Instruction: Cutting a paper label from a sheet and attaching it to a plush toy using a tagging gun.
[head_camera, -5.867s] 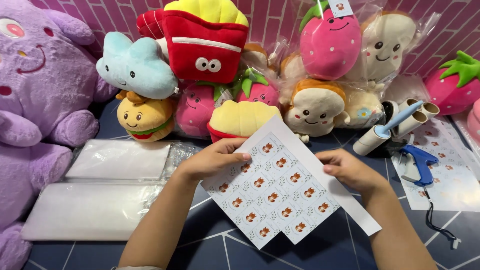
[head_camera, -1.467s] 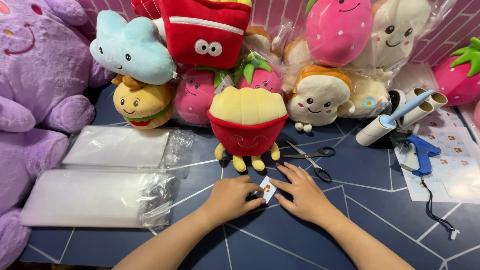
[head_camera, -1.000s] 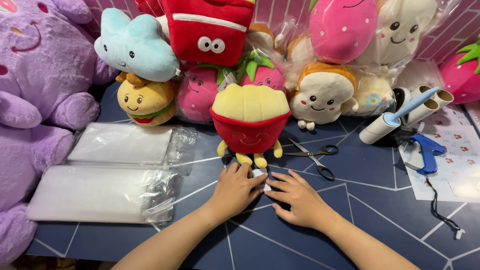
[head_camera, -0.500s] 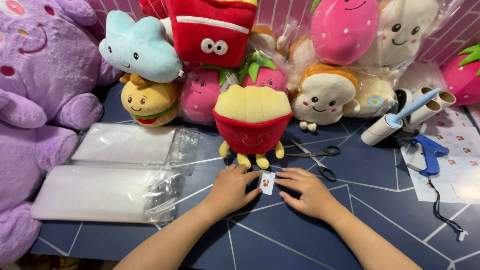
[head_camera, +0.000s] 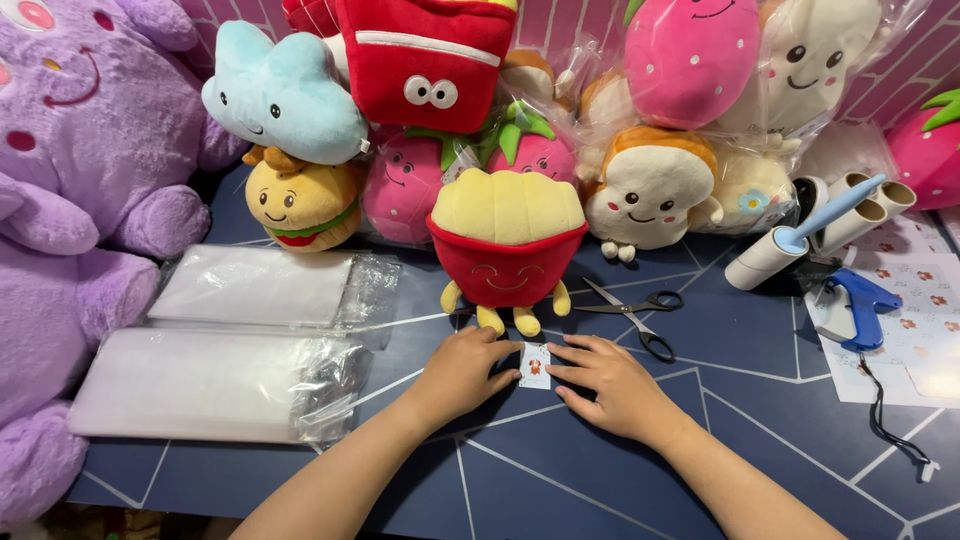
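A small folded square of white patterned paper (head_camera: 535, 366) lies on the dark blue table (head_camera: 560, 480). My left hand (head_camera: 462, 372) presses its left edge with the fingertips. My right hand (head_camera: 605, 382) presses its right edge, fingers spread flat. Just beyond the paper stands a red and yellow fries plush (head_camera: 507, 245) with small yellow feet. Black-handled scissors (head_camera: 632, 312) lie to the right of the plush, close to my right hand.
Two stacks of clear plastic bags (head_camera: 215, 380) lie at the left. A big purple plush (head_camera: 70, 200) fills the left edge. Several plush toys line the back. A lint roller (head_camera: 785, 245), a blue tagging gun (head_camera: 858, 305) and patterned sheets (head_camera: 915, 330) sit at the right.
The large patterned sheet I held earlier is now a small folded square. My hands stay pressed on it, shifting only slightly. The fries plush now stands upright behind them.
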